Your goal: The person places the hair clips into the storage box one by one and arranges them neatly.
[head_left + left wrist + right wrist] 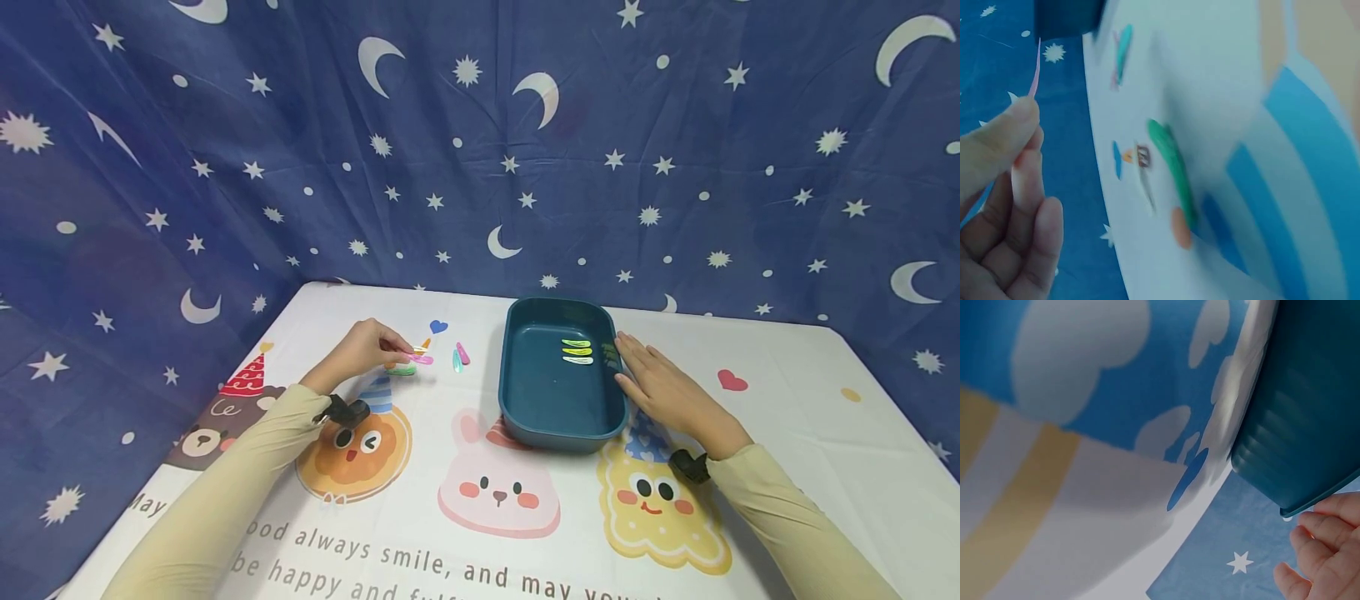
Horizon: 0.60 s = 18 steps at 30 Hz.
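My left hand point(367, 346) pinches a pink hair clip point(1035, 78) between thumb and fingertips, raised a little over the table. Around it lie a green clip point(1174, 172), a white clip point(1144, 184) and an orange clip point(426, 342); slightly to the right are a teal clip point(457, 361) and a darker pink clip point(463, 353). Inside the dark teal bin point(536, 404), three clips form a column: yellow-green point(577, 343), yellow point(577, 352) and white point(577, 361). My right hand point(660, 385) rests its extended fingers against the bin's right rim.
A white tablecloth point(405, 542) printed with cartoon characters, hearts and lettering covers the table. Behind it and on the left hangs a blue curtain point(465, 217) with moons and stars. Each wrist carries a black camera mount.
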Available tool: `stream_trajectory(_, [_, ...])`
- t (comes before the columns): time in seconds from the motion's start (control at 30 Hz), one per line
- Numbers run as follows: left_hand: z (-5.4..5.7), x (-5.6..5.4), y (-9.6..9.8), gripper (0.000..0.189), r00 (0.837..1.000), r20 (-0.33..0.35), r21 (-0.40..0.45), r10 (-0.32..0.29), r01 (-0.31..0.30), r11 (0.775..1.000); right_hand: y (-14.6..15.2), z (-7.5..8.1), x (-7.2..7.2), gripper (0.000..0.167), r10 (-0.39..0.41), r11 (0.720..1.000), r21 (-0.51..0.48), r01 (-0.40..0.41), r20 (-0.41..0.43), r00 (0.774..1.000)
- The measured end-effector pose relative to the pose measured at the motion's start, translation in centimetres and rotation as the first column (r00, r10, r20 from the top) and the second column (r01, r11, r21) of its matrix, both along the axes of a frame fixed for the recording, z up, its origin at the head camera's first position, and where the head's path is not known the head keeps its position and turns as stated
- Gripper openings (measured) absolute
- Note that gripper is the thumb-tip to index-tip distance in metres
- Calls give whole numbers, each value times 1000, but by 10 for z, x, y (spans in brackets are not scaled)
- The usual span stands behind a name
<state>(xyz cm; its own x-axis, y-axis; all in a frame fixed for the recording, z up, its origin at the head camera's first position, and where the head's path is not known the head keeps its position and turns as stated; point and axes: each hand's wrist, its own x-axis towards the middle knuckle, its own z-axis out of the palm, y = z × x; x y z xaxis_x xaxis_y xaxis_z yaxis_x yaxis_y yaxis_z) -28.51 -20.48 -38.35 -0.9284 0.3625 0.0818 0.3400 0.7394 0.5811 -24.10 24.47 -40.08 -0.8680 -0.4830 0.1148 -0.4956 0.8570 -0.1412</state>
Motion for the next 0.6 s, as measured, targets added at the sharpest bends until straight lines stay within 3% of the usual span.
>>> stream_trajectory(0.33, [22, -7, 23, 11, 999, -20, 47, 30, -29, 998, 0, 1, 0, 62, 4, 1000, 8, -4, 1, 1000])
stream_trajectory(0.6, [38, -14, 48, 12, 1000, -15, 72, -11, 12, 997, 0, 2, 1, 63, -5, 1000, 8, 5, 15, 1000])
